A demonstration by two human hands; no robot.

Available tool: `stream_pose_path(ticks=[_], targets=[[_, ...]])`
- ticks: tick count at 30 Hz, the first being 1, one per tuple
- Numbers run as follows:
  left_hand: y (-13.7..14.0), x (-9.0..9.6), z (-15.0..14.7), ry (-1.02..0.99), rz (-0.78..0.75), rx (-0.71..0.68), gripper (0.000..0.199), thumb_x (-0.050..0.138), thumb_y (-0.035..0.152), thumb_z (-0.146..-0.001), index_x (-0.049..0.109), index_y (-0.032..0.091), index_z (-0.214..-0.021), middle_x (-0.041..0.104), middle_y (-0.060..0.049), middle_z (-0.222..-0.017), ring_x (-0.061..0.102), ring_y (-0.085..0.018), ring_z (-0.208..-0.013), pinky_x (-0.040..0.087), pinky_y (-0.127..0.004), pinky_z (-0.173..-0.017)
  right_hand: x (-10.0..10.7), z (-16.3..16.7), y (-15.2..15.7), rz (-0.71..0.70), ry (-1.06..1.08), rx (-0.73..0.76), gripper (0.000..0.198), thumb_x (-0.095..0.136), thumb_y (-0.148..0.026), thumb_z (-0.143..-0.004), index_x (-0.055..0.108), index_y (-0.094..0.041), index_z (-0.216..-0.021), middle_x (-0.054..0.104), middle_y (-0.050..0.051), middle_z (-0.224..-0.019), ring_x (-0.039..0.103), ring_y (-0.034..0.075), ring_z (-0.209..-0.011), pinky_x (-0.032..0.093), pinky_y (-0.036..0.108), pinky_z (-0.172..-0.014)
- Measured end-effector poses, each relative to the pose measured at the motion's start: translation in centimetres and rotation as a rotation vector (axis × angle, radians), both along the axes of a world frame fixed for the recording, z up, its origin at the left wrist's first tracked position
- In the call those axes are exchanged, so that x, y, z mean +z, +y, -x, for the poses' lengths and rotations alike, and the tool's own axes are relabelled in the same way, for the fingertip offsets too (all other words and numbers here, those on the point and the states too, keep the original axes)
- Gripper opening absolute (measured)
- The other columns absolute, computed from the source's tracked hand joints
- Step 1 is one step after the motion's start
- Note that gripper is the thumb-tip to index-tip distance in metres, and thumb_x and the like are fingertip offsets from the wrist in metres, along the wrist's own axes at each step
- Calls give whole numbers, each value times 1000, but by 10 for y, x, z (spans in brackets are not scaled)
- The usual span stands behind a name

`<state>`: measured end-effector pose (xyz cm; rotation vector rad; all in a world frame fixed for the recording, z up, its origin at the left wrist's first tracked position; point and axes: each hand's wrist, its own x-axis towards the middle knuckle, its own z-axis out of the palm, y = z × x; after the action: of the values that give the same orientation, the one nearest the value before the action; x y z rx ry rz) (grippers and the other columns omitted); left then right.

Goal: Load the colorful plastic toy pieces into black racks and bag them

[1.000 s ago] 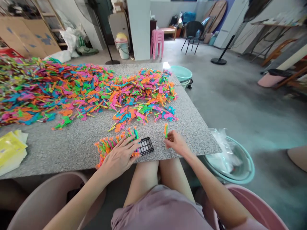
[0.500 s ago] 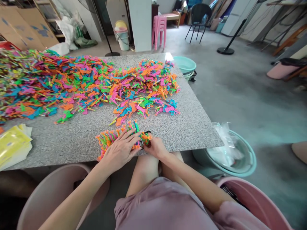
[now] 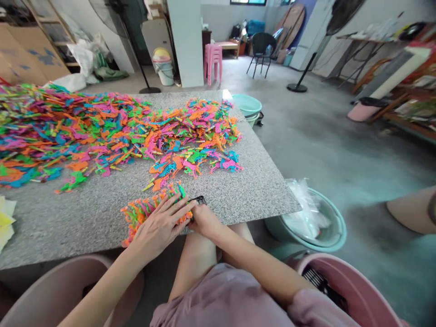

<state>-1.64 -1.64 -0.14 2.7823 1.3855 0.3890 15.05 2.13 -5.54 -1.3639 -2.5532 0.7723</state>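
A tight row of small plastic toy guns (image 3: 138, 212) in orange, green and pink stands close to the near edge of the granite table (image 3: 252, 195). Over this row lies my left hand (image 3: 160, 223), its fingers stretched out and touching the toys. A black slotted rack (image 3: 200, 200) shows just past the row's right end. My right hand (image 3: 205, 220) is there, fingers curled in against the last toys; what they grip is hidden. Beyond both hands lies a loose cluster of toy guns (image 3: 195, 162).
A large heap of toy guns (image 3: 91, 127) covers the table's far left. Yellow packets (image 3: 6, 222) lie at the left edge. Below stand a pink tub (image 3: 366, 281) holding black racks, another pink tub (image 3: 44, 284), and a green basin (image 3: 341, 231) with plastic bags (image 3: 304, 211).
The view has turned right and tilted up. The toys that showed at my right fingers are now up against the row, and more of the black rack shows beyond my right hand.
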Motion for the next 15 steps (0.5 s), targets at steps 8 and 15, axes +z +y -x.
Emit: stream_pose_path(ticks=[8, 15], targets=[[4, -6, 3, -10, -86, 7, 46, 39, 49, -100, 58, 23, -134, 63, -6, -132, 51, -28, -132, 44, -49, -109, -7, 6, -4, -40, 50, 68, 35, 59, -11, -80, 50, -7, -114, 67, 17, -103, 68, 25, -84, 51, 32, -66], [3, -8, 3, -7, -130, 15, 40, 44, 43, -99, 64, 22, -126, 66, -7, -128, 57, -28, -126, 49, -49, -105, 18, -67, 99, -9, 106, -201, 36, 69, -22, -82, 54, -14, -113, 68, 10, -106, 68, 18, -87, 48, 25, -75]])
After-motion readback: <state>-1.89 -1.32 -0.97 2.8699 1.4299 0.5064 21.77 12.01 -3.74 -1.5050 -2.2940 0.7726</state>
